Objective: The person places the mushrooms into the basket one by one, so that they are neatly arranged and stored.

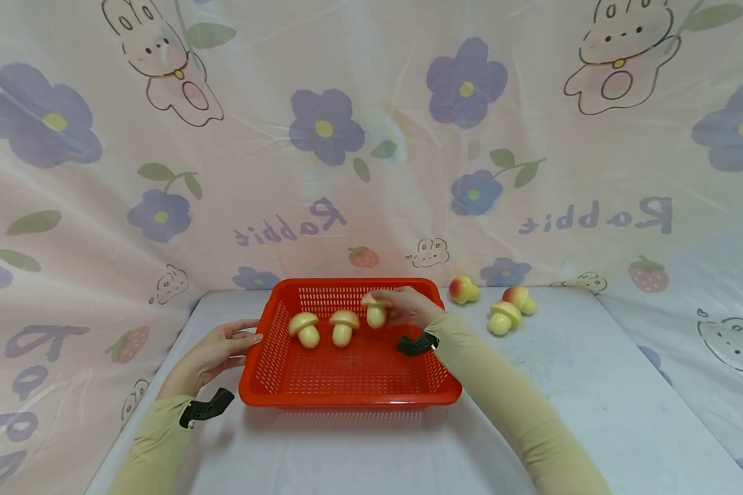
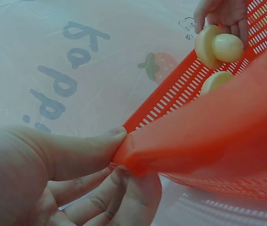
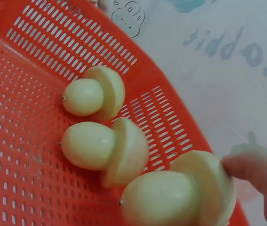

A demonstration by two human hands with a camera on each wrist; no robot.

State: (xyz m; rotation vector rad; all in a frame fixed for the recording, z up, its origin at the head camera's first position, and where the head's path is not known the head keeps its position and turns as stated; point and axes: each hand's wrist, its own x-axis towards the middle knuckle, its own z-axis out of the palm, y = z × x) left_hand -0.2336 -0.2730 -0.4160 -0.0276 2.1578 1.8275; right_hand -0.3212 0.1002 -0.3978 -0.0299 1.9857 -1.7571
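My left hand point(image 1: 213, 354) grips the left rim of a red plastic basket point(image 1: 353, 400), thumb above and fingers below, as the left wrist view shows. Inside, near the back right corner, my right hand point(image 1: 411, 306) holds a toy mushroom point(image 1: 376, 313) by its cap. Two more mushrooms lie to its left along the back of the basket, one toy mushroom point(image 1: 343, 328) in the middle and another mushroom point(image 1: 306, 330) at the left. In the right wrist view a fingertip touches the cap of the nearest mushroom point(image 3: 180, 193); the other fingers are out of frame.
On the white table point(image 1: 569, 385) right of the basket are a yellow mushroom point(image 1: 504, 317) and two red-tinged ones, a mushroom point(image 1: 464, 290) by the basket's back corner and a mushroom point(image 1: 520, 300) farther right. A patterned curtain point(image 1: 384, 172) hangs behind the table.
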